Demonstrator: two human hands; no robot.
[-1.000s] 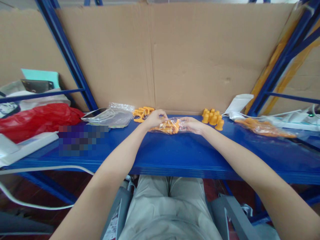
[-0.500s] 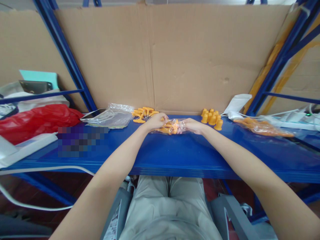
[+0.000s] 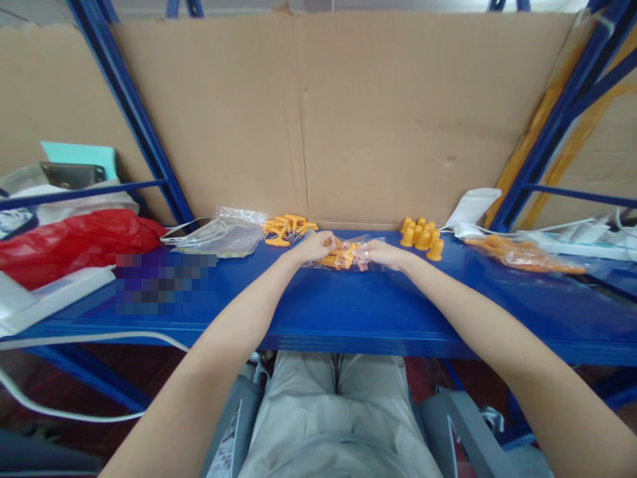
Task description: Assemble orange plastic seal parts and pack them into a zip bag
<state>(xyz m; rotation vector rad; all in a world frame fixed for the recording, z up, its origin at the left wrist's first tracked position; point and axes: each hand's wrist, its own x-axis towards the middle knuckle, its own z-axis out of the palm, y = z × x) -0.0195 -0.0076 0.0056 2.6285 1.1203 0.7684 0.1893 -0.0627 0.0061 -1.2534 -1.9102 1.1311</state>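
A small clear plastic bag with orange plastic parts inside [image 3: 343, 255] is held between both hands, just above the blue shelf [image 3: 348, 305]. My left hand [image 3: 312, 245] pinches its left end with fingers closed. My right hand [image 3: 382, 253] grips its right end, fingers closed too. Behind my left hand lies a loose pile of orange T-shaped pieces [image 3: 286, 228]. A cluster of orange cone-shaped pieces [image 3: 422, 236] stands upright behind my right hand.
A stack of empty clear bags [image 3: 223, 232] lies at the left, with a red plastic bag [image 3: 74, 239] and white trays further left. A filled bag of orange parts [image 3: 522, 255] and white packets lie at the right. Cardboard [image 3: 388, 113] backs the shelf between blue uprights.
Both hands have drawn a little closer together on the bag, bunching it; the bag has lifted slightly off the shelf.
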